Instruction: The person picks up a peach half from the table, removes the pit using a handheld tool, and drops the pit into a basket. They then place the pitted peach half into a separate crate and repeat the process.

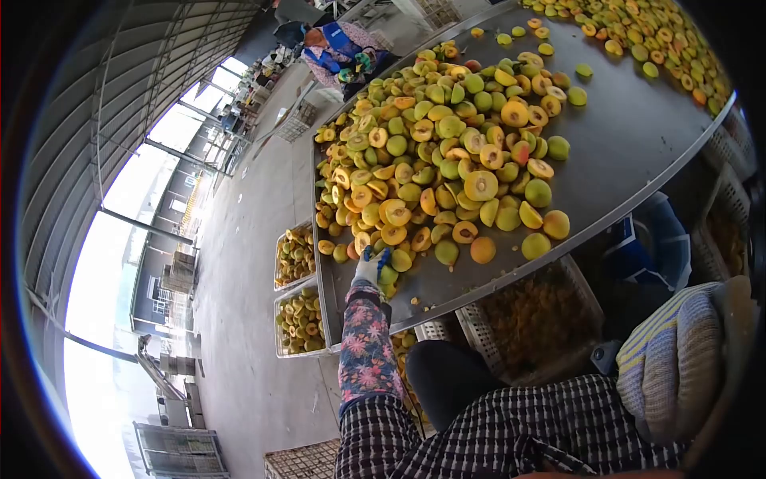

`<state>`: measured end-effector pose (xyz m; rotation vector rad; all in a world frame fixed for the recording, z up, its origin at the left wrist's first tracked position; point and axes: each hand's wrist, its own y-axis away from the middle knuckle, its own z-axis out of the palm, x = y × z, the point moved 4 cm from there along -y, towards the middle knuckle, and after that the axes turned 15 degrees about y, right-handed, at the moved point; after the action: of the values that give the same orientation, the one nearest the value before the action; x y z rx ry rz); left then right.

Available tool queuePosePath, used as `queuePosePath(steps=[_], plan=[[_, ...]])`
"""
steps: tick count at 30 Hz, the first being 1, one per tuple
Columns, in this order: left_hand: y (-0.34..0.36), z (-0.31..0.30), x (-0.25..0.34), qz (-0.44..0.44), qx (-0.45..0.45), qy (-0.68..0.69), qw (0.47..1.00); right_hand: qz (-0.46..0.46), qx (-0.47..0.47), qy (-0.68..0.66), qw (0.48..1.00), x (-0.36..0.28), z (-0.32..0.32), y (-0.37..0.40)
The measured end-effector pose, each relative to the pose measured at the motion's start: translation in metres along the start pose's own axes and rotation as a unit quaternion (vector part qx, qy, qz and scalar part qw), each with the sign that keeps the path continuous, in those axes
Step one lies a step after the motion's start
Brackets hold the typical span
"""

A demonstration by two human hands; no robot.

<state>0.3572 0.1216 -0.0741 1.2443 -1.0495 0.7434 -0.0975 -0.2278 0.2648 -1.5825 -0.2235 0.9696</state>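
My left hand [372,264], in a white glove with blue fingertips, reaches to the near left edge of a large pile of halved yellow-green peaches [447,152]. Its fingers are spread and touch the fruit, and a green peach [388,275] lies against the hand's side. The pile rests on a grey metal table [614,136]. Close to the lens at the lower right is a striped knitted bundle [670,359]. It may be my right hand in a glove, but its fingers cannot be made out clearly.
Two crates of peaches [298,321] stand left of the table. Below its front edge sits a crate of brownish pieces [542,319], with a blue bag [654,239] beside it. More peaches [646,36] cover the far right. A person in a blue vest [341,49] works across the table.
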Motion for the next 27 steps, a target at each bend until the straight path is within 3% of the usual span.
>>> queuePosePath(steps=[6,9,11,13,16,18,19,22,23,25,27], plan=[[0.018,0.02,-0.005,0.048,-0.097,0.011,0.994,-0.006,-0.03,-0.009,0.999,0.003,-0.004,-0.003],[0.051,0.064,0.002,0.008,-0.115,-0.078,0.99,-0.004,-0.035,-0.02,0.999,0.007,-0.006,-0.004],[0.038,0.072,-0.02,0.025,-0.203,-0.141,0.969,-0.004,-0.038,-0.024,0.999,0.008,-0.005,-0.004],[0.092,0.125,0.005,-0.003,-0.27,-0.043,0.962,-0.008,-0.042,-0.023,0.999,0.009,-0.004,-0.004],[0.103,0.143,0.017,-0.029,-0.298,-0.083,0.951,-0.02,-0.042,-0.022,0.999,0.011,-0.007,-0.002],[0.098,0.139,0.032,0.115,-0.337,-0.156,0.921,-0.031,-0.04,-0.023,0.998,0.013,-0.01,-0.004],[0.084,0.13,0.024,0.008,-0.275,-0.014,0.961,-0.037,-0.043,-0.025,0.998,0.014,-0.011,-0.006],[0.062,0.127,0.008,0.052,-0.161,-0.049,0.984,-0.035,-0.051,-0.017,0.998,0.012,-0.012,-0.009],[0.078,0.147,0.02,0.084,-0.154,-0.193,0.965,-0.032,-0.056,-0.015,0.998,0.011,-0.012,-0.011],[0.109,0.181,0.036,0.143,-0.123,-0.467,0.864,-0.03,-0.067,-0.019,0.997,0.013,-0.012,-0.014],[0.103,0.191,0.025,0.137,-0.126,-0.444,0.876,-0.031,-0.068,-0.01,0.997,0.012,-0.014,-0.014]])
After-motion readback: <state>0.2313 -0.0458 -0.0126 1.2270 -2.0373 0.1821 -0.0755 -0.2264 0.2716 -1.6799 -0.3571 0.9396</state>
